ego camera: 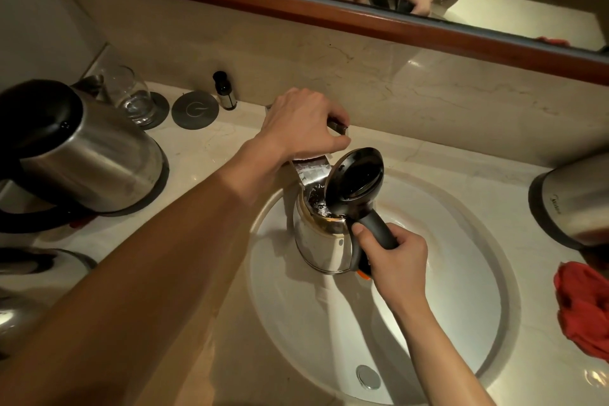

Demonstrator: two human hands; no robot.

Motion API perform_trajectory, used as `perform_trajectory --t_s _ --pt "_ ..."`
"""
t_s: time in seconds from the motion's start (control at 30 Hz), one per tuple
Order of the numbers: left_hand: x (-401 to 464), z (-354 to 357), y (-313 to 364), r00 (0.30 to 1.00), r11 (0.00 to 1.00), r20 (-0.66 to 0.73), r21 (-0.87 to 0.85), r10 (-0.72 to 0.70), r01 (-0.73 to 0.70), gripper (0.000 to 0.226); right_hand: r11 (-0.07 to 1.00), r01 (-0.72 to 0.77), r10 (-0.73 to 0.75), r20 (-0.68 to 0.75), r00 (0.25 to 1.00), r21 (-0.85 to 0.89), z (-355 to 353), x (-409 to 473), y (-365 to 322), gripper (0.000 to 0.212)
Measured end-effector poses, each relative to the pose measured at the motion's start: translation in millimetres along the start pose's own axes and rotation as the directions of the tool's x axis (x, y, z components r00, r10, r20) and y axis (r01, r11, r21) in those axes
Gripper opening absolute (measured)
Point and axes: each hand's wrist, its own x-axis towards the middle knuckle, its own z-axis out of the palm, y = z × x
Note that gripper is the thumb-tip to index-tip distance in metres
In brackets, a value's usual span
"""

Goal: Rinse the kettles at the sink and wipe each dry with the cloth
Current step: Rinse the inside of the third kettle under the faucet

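Observation:
A steel kettle with its black lid flipped open stands upright in the white sink, its mouth right under the flat chrome faucet spout. My right hand grips its black handle. My left hand is curled over the faucet lever at the back of the basin. Water shows inside the kettle's mouth. A red cloth lies crumpled on the counter at the right.
A steel kettle stands on the counter at the left, with another partly seen below it. A further kettle sits at the right edge. A drinking glass, coaster and small bottle stand by the wall.

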Motion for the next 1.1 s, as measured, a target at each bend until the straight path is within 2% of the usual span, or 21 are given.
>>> perform_trajectory --t_s 0.1,0.2,0.37,0.53,0.73,0.9,1.1 --pt "-0.4 -2.7 -1.8 0.997 0.997 0.033 0.032 0.063 -0.064 0.044 1.0 0.005 -0.005 -0.004 1.0 -0.004 -0.1 -0.3 0.7 0.044" --pt "-0.9 -4.3 -3.8 0.993 0.993 0.051 0.047 0.109 -0.111 0.051 1.0 0.009 -0.009 -0.002 1.0 -0.005 0.1 -0.4 1.1 0.049" --pt "-2.3 -6.6 -4.2 0.986 0.987 0.071 0.052 0.149 -0.153 0.052 1.0 -0.013 0.013 -0.004 1.0 0.011 -0.2 0.2 2.1 0.05" --pt "-2.9 -7.7 -8.9 0.977 0.98 0.093 0.034 0.192 -0.195 0.043 1.0 -0.006 0.006 -0.01 1.0 0.012 -0.6 0.6 1.9 0.053" --pt "-4.4 -4.0 -7.9 0.983 0.982 0.043 0.05 0.178 -0.18 0.045 1.0 0.002 -0.002 -0.013 1.0 -0.006 -0.5 2.0 2.5 0.052" --pt "-3.2 -3.3 -6.4 0.991 0.989 0.02 0.06 0.132 -0.133 0.034 1.0 0.005 -0.005 -0.013 1.0 -0.008 -1.4 2.6 4.1 0.044" --pt "-1.0 1.2 -6.8 0.995 0.993 -0.004 0.054 0.101 -0.101 0.033 1.0 -0.005 0.005 -0.019 1.0 0.013 -0.8 4.0 7.9 0.058"
